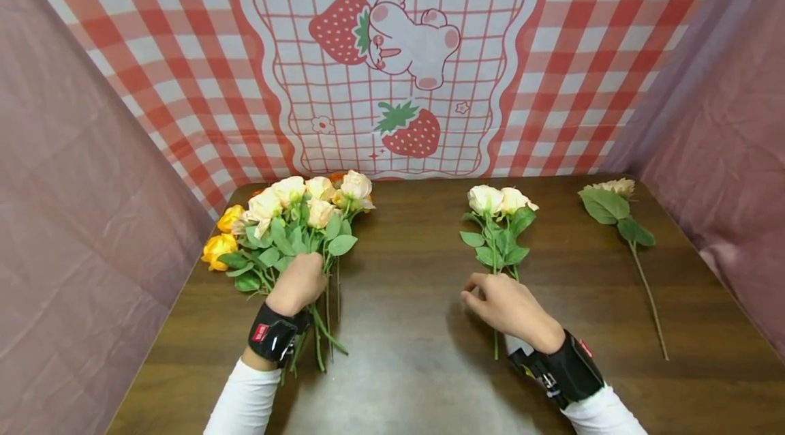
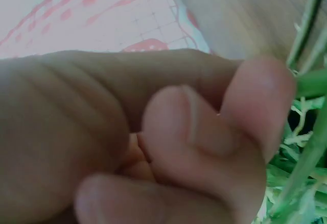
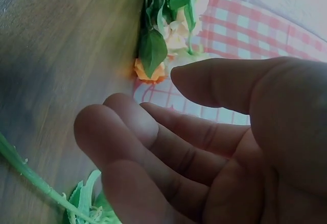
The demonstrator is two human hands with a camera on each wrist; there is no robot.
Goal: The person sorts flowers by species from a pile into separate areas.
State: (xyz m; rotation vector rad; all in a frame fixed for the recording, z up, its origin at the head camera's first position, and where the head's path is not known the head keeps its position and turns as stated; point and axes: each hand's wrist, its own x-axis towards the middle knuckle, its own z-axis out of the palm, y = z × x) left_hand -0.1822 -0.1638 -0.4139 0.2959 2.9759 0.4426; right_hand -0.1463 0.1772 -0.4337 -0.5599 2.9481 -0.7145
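In the head view, a bunch of cream and peach roses with green leaves lies at the left, orange roses at its edge. My left hand is over their stems with curled fingers. In the left wrist view, thumb and index meet beside a green stem; it appears pinched, but the contact is hidden. Two cream-white roses lie right of centre. My right hand hovers at their stems, and its thumb stands apart from the loosely bent fingers, with nothing between them.
One pale flower with large leaves and a long bare stem lies at the far right of the brown wooden table. A red-and-white checked cloth hangs behind the table, and pink curtains stand at both sides.
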